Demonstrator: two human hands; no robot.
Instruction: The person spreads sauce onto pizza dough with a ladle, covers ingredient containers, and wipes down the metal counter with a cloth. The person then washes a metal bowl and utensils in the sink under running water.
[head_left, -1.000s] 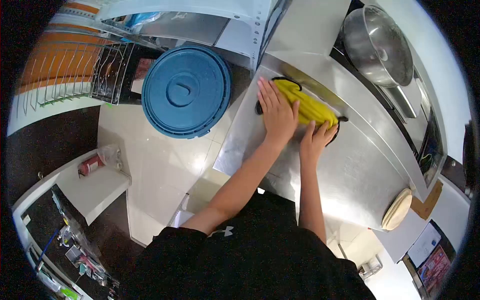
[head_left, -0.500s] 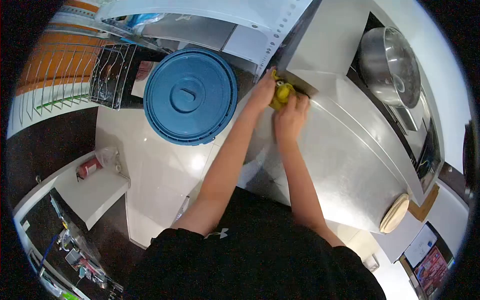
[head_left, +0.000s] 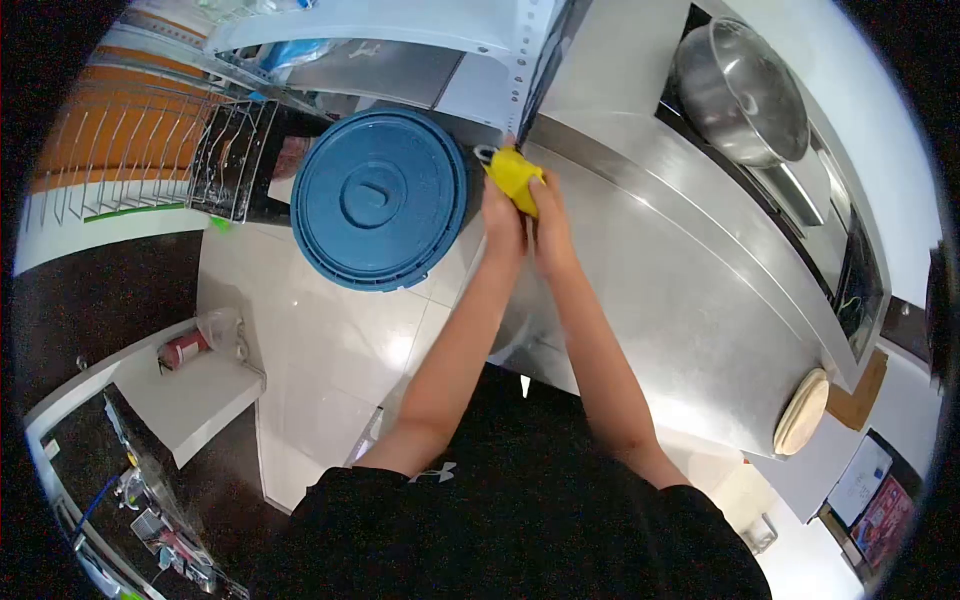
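Observation:
Both of my hands are together near the far left end of the steel counter. Between them is a yellow cloth-like bundle, bright and slightly blurred. A small grey, ring-like end sticks out at its upper left; I cannot make out what it is. My left hand closes round the lower left side of the bundle. My right hand grips it from the right, its fingers bent over the yellow surface. The palms hide part of it.
A blue lidded bin stands on the floor at left, beside a wire rack. White perforated shelving rises ahead. A steel pot sits at upper right. Round pale boards lie at the counter's right edge.
The hands and the yellow bundle have come away from the raised steel edge at the counter's back, moving left. The hands are now closer together, and the view has shifted slightly.

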